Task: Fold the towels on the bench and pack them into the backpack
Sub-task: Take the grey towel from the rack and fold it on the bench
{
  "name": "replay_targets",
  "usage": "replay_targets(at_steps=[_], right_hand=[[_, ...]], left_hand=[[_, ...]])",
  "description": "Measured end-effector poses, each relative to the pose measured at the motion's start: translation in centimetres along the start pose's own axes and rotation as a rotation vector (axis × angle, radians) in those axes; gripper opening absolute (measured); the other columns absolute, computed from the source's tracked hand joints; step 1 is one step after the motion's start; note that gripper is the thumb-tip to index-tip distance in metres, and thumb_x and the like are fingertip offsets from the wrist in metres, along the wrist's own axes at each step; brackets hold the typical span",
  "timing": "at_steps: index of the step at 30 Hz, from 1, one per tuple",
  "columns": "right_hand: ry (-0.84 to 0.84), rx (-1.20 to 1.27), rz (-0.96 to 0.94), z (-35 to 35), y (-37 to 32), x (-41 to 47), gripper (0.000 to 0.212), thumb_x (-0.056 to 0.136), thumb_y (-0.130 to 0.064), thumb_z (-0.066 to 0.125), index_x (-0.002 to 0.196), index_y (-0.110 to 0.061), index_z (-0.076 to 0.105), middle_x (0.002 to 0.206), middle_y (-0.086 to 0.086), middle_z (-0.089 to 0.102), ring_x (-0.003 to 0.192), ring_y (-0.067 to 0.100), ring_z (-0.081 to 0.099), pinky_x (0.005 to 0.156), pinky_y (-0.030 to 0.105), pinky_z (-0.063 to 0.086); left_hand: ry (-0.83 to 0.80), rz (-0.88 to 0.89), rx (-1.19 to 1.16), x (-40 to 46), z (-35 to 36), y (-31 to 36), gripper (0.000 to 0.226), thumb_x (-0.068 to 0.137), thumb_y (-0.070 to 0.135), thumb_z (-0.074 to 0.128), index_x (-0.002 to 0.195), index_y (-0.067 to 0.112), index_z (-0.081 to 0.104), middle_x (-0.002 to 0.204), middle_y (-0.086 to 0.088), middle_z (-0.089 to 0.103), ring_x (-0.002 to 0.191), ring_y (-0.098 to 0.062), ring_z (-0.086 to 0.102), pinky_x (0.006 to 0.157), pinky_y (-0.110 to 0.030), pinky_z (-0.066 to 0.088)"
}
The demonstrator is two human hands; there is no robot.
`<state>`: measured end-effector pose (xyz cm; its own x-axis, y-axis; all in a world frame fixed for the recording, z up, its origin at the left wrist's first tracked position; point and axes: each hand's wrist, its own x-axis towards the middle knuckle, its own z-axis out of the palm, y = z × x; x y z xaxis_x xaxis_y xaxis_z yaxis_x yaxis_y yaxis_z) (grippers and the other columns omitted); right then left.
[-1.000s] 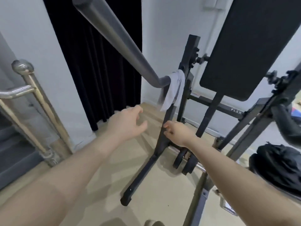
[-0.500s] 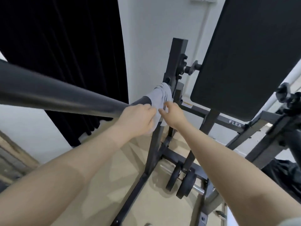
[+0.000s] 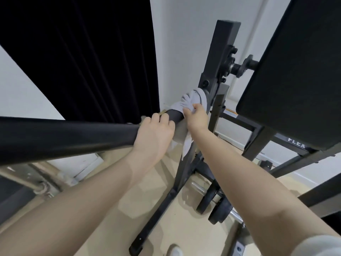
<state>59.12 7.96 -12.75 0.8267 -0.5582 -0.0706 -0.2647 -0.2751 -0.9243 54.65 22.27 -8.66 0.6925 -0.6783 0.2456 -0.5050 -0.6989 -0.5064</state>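
Head view looks along a thick black bar point(image 3: 70, 137) that runs from the left edge toward a black upright post point(image 3: 219, 74) of the bench frame. A pale grey towel point(image 3: 191, 102) is draped over the bar right where the bar meets the post; it is bunched on top of the bar, and a loose tail of it hangs below the bar, against the post's lower leg.

Left hand point(image 3: 155, 137) lies over the bar just short of the towel, fingers curled over the bar's top. Whether they close fully round the bar or catch the towel's hanging edge cannot be told, since the hand's back hides the underside. Right hand point(image 3: 196, 117) is at the towel itself, on the post side of the left hand; its thumb and fingers pinch a fold of the bunched cloth on top of the bar. Both forearms reach up from the bottom of the frame, bare, with a light sleeve point(image 3: 321, 246) showing at the right elbow.

Beyond the bar, left of the post, hangs a black curtain point(image 3: 83, 56) against a white wall. Right of the post a black padded backrest point(image 3: 299, 74) tilts upward, with a threaded knob between it and the post. Below the bar, near the post's foot, small black weight plates point(image 3: 215, 206) sit on a chrome rod on the beige floor. No backpack can be made out with certainty.
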Motion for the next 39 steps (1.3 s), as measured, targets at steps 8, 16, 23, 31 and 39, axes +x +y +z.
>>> replay_targets(at_steps=[8,16,23,31,39], right_hand=[[-0.222,-0.497,0.049,-7.8,7.4,-10.0,0.024,0.09,-0.016,0.05,0.067,-0.013,0.043,0.065,0.001,0.042,0.06,0.014,0.038,0.052,0.026,0.026],[-0.308,-0.393,0.089,-9.0,9.4,-25.2,0.036,0.085,-0.018,0.061,0.056,-0.015,0.04,0.058,-0.001,0.032,0.057,0.013,0.029,0.053,0.027,0.023],[-0.096,-0.066,0.3,-8.4,11.8,-38.6,0.028,0.088,-0.023,0.061,0.065,-0.011,0.051,0.062,0.001,0.038,0.06,0.012,0.036,0.056,0.026,0.027],[-0.095,0.262,0.43,-13.5,13.0,-52.7,0.021,0.082,-0.019,0.064,0.094,-0.001,0.067,0.084,0.009,0.065,0.073,0.013,0.062,0.067,0.021,0.048],[0.121,-0.089,0.54,-21.9,17.9,-63.8,0.027,0.083,-0.021,0.065,0.097,0.002,0.065,0.085,0.006,0.059,0.081,0.016,0.052,0.069,0.025,0.039]], left_hand=[[0.029,0.057,-0.345,-1.7,-0.6,-0.1,0.018,0.072,0.01,0.068,0.089,0.007,0.062,0.089,-0.011,0.062,0.083,-0.029,0.057,0.066,-0.033,0.045],[-0.298,0.41,-1.239,-12.0,0.2,4.1,0.023,0.083,0.027,0.065,0.105,0.02,0.06,0.102,0.007,0.06,0.098,-0.014,0.057,0.082,-0.024,0.043],[-0.534,0.595,-1.447,-23.9,-1.0,8.1,0.043,0.077,0.024,0.072,0.114,0.026,0.052,0.105,0.011,0.054,0.099,-0.003,0.051,0.085,-0.015,0.036],[-0.637,0.822,-1.433,-31.7,-5.3,14.7,0.025,0.072,0.036,0.072,0.086,0.017,0.063,0.09,-0.003,0.064,0.084,-0.02,0.059,0.079,-0.037,0.048],[-0.723,1.061,-1.401,-36.7,-13.0,22.4,0.027,0.082,0.021,0.066,0.064,0.022,0.047,0.064,0.007,0.046,0.059,-0.005,0.04,0.058,-0.02,0.032]])
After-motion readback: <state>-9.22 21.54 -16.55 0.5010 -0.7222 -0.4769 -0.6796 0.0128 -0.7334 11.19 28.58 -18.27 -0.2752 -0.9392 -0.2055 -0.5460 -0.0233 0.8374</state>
